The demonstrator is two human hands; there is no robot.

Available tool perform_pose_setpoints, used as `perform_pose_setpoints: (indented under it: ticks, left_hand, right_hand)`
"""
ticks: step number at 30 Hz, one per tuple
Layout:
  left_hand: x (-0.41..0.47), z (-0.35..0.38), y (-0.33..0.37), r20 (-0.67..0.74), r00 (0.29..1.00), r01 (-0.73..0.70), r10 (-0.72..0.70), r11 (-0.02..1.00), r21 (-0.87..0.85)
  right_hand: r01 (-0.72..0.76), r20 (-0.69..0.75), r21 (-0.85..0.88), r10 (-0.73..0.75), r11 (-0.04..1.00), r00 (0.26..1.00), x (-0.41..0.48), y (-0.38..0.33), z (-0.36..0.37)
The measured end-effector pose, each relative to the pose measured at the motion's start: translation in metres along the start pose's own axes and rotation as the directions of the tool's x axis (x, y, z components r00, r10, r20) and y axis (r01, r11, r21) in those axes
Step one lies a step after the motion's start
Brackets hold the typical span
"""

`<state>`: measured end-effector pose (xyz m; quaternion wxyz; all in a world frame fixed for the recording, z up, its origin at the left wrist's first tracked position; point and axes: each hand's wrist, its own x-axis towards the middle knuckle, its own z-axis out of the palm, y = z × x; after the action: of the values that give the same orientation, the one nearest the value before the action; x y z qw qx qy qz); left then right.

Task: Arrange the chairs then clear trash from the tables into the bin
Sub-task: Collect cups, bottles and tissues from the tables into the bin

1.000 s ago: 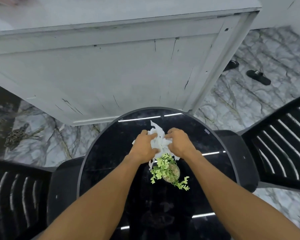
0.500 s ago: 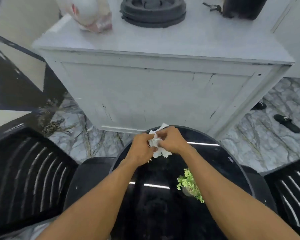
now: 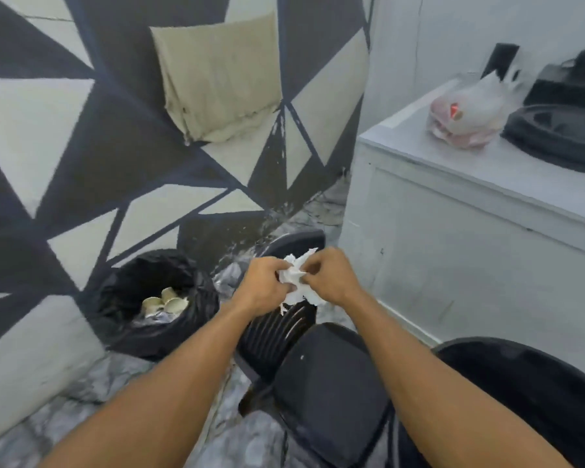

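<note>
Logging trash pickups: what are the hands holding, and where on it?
Both hands, left and right, pinch a crumpled white tissue between them, one gripping each side.

We see a wall [image 3: 81, 136] painted in dark and pale triangles, a beige cloth [image 3: 217, 79] hanging on it. A white counter [image 3: 453, 238] stands right of the hands, marbled floor [image 3: 115, 400] below them.

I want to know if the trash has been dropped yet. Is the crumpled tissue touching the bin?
Apart. The head view shows the crumpled tissue pinched between the left hand and right hand, above the chair, with floor between it and the bin.
</note>
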<state>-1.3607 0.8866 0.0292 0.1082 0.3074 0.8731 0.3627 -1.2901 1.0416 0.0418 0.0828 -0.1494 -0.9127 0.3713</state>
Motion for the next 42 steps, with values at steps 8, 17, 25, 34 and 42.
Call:
perform_pose_setpoints:
  ticks: [8, 17, 25, 34, 42]
  left_hand:
    - [-0.033, -0.157, -0.129, -0.209, 0.956, 0.217, -0.207, 0.976, 0.022]
    - [0.003, -0.224, -0.236, -0.346, 0.882, 0.335, -0.321, 0.942, -0.02]
    - [0.087, -0.238, -0.348, -0.273, 0.855, 0.457, -0.44, 0.89, -0.002]
    - [0.16, -0.224, -0.452, -0.165, 0.821, 0.556, -0.546, 0.831, 0.014]
    - [0.177, -0.19, -0.507, -0.082, 0.776, 0.631, -0.625, 0.765, 0.129]
  right_hand:
    - [0.215, 0.232, 0.09, -0.23, 0.973, 0.945, 0.076, -0.156, 0.13]
    - [0.329, 0.356, 0.104, -0.344, 0.939, 0.869, 0.17, -0.214, 0.241]
    - [0.209, 0.4, 0.114, -0.238, 0.971, 0.885, 0.294, -0.202, 0.35]
    - [-0.018, 0.509, 0.103, -0.037, 0.995, 0.86, 0.383, -0.164, 0.458]
    - [-0.277, 0.615, 0.069, 0.178, 0.958, 0.768, 0.401, -0.118, 0.523]
